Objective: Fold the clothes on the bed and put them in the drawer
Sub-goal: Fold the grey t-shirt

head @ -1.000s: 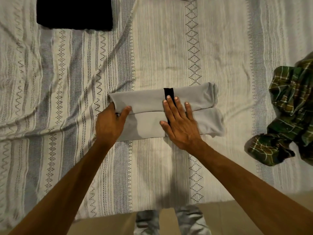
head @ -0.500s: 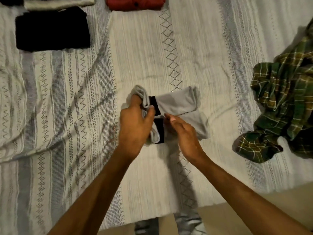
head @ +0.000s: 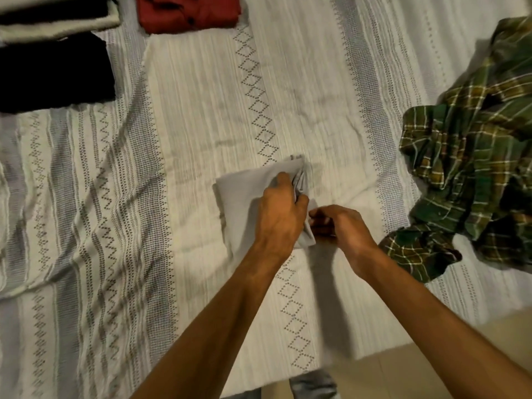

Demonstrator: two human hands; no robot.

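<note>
A grey garment (head: 244, 194), folded into a small thick rectangle, lies in the middle of the patterned bedspread (head: 184, 116). My left hand (head: 280, 214) rests on top of it, fingers curled around its right edge. My right hand (head: 339, 226) sits just right of it, fingers pinched at the garment's lower right corner. An unfolded green plaid shirt (head: 472, 156) is crumpled at the right side of the bed.
Folded clothes lie at the far edge: a black piece (head: 54, 73), a white and black stack (head: 57, 21) and a red shirt (head: 187, 11). The bed's near edge and tan floor (head: 431, 370) show at the bottom right. No drawer is in view.
The long grey strip has been folded over from left to right into a compact rectangle. My left hand went with the fold to the right edge. The view tilted up, showing more folded clothes.
</note>
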